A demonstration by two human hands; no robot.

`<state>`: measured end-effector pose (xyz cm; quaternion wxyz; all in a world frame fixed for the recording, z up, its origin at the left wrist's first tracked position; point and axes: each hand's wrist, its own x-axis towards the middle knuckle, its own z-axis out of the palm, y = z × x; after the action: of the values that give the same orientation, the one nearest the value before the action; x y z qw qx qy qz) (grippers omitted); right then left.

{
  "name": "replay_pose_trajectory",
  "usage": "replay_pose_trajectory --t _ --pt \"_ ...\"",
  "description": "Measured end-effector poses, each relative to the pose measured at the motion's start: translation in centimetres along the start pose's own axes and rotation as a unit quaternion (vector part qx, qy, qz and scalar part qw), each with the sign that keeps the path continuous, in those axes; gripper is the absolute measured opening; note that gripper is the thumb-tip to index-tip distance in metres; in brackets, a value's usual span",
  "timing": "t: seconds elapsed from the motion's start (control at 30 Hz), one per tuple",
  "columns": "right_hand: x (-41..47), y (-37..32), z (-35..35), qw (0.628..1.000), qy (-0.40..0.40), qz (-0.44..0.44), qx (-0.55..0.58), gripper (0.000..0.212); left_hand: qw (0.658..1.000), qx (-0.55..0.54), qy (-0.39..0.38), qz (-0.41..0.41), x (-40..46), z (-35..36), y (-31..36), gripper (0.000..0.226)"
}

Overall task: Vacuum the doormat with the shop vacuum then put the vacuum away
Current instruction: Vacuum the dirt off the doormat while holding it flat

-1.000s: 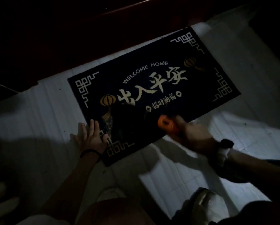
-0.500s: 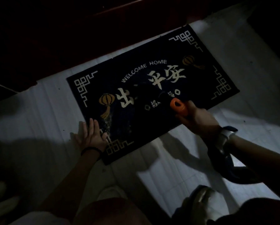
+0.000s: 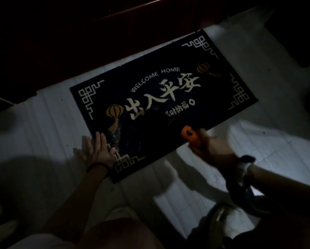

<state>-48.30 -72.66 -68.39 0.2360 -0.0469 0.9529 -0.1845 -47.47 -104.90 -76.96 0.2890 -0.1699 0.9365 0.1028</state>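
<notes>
A dark doormat (image 3: pixel 222 83) with pale lettering and orange lanterns lies slanted on the pale tiled floor. My left hand (image 3: pixel 98 151) presses flat on its near left corner, fingers straight. My right hand (image 3: pixel 215 150) grips the orange handle of the vacuum (image 3: pixel 190 134). The vacuum's dark nozzle (image 3: pixel 174 123) rests on the mat just below the small characters, hard to make out in the dim light. Pale specks of dirt (image 3: pixel 114 139) dot the mat beside my left hand.
A dark wooden door or threshold (image 3: pixel 114 33) runs along the mat's far edge. A dark strap or hose (image 3: pixel 240 191) hangs under my right wrist. My knee (image 3: pixel 118 234) and shoe (image 3: pixel 220 218) are at the bottom. Bare tiles (image 3: pixel 258 141) lie to the right.
My right hand pushed the vacuum up across the mat's centre, then drew it back toward the near edge. My left hand stayed pressed on the corner.
</notes>
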Motion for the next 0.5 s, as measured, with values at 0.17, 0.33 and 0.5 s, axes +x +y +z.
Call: replay_pose_trajectory --t 0.17,0.33,0.5 --pt "-3.7 -1.5 1.0 0.987 -0.128 -0.092 0.000 0.047 1.000 0.014 0.001 -0.003 0.1 0.1 0.1 0.062" --pt "1.3 0.1 -1.6 0.997 0.067 0.035 0.000 0.044 1.000 0.008 -0.005 -0.003 0.1 0.1 0.0 0.062" --pt "-2.0 -2.8 2.0 0.991 -0.106 -0.074 -0.024 0.046 1.000 -0.028 0.005 0.014 0.6 0.6 -0.6 0.064"
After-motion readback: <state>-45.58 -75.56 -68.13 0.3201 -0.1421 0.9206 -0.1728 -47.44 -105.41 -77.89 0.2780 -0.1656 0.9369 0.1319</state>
